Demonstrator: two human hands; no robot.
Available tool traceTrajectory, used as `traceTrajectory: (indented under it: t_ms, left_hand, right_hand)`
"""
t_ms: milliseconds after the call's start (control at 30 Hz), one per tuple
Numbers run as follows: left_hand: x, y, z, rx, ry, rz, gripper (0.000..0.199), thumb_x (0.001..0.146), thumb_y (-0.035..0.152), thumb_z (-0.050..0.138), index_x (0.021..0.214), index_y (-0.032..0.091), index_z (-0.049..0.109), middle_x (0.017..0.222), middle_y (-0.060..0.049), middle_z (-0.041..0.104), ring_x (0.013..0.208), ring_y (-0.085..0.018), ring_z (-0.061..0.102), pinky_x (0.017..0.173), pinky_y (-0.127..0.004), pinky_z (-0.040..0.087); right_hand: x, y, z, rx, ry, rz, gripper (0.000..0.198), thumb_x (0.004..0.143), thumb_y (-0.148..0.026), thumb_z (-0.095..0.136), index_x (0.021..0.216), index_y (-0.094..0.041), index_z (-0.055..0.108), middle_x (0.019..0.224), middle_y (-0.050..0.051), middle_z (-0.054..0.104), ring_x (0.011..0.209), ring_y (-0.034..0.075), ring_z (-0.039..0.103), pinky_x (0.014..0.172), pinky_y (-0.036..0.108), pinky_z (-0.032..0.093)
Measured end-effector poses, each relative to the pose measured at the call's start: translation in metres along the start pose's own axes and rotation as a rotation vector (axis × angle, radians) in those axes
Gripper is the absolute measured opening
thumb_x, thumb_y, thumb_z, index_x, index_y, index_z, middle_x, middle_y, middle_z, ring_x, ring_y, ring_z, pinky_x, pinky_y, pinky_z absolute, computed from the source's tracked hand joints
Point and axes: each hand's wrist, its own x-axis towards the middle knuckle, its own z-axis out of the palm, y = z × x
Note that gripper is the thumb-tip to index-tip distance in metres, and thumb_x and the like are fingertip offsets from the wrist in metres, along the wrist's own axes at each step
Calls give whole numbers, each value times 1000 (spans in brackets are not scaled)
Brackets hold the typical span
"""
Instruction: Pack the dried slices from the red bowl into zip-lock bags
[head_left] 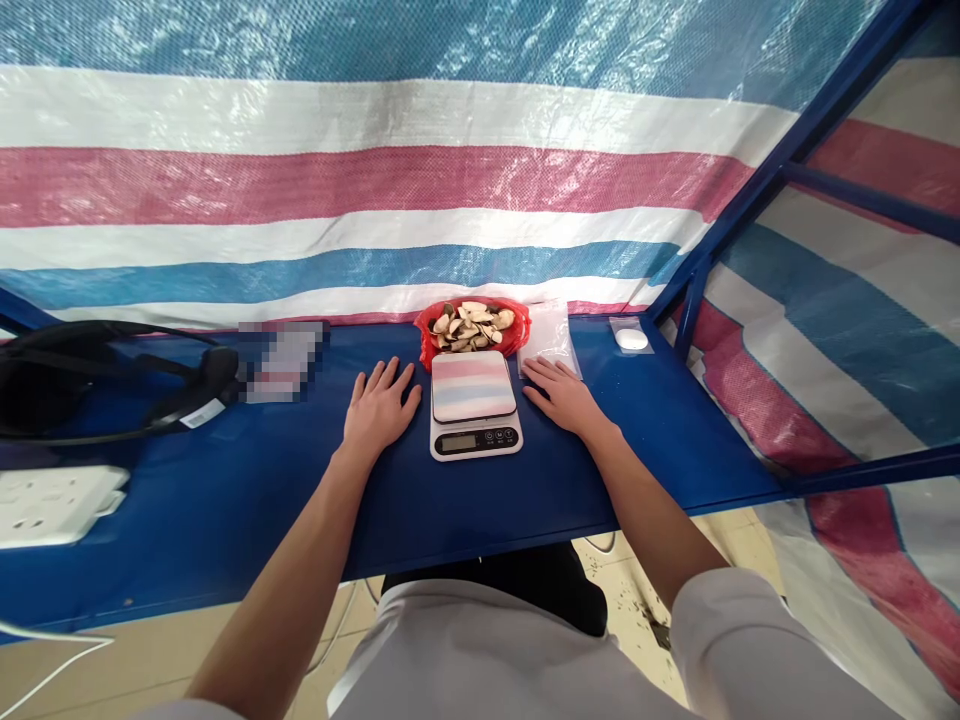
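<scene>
My left hand (380, 407) lies flat on the blue table, fingers spread, just left of a white kitchen scale (475, 448). On the other side of the scale my right hand (561, 394) rests palm down with its fingers stretched out. Its fingertips overlap the lower edge of a stack of clear plastic bags (551, 330). The scale has a shiny platform reflecting stripes, and its display shows no readable digits. Behind it sits an opened red mesh bag (425, 345) full of pale dried slices with dark edges (471, 327). Neither hand holds anything.
A white oval item on a small clear bag (631, 340) lies at the right back. To the left are a black headset (202, 385), a blurred-out flat item (285, 362) and a white power strip (56, 505). Striped tarp (375, 185) hangs behind the blue table (480, 515).
</scene>
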Motion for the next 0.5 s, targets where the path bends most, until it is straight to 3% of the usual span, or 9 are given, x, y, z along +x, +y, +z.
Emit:
traceTrajectory:
  t_ms: [267, 500]
  left_hand:
    - [2, -5, 4, -77, 84, -27, 51, 101, 39, 43, 144, 17, 60, 156, -14, 51, 149, -33, 42, 124, -53, 29]
    - [21, -22, 3, -159, 194, -47, 49, 98, 39, 43, 136, 17, 66, 149, -14, 59, 142, -32, 50, 122, -53, 33]
  right_hand:
    - [0, -2, -3, 20, 49, -11, 46, 104, -41, 44, 145, -26, 58, 154, 4, 54, 148, 27, 45, 125, 52, 34]
    - [5, -4, -14, 161, 251, 104, 37, 101, -38, 49, 132, -30, 68, 143, 3, 64, 138, 24, 57, 110, 41, 54]
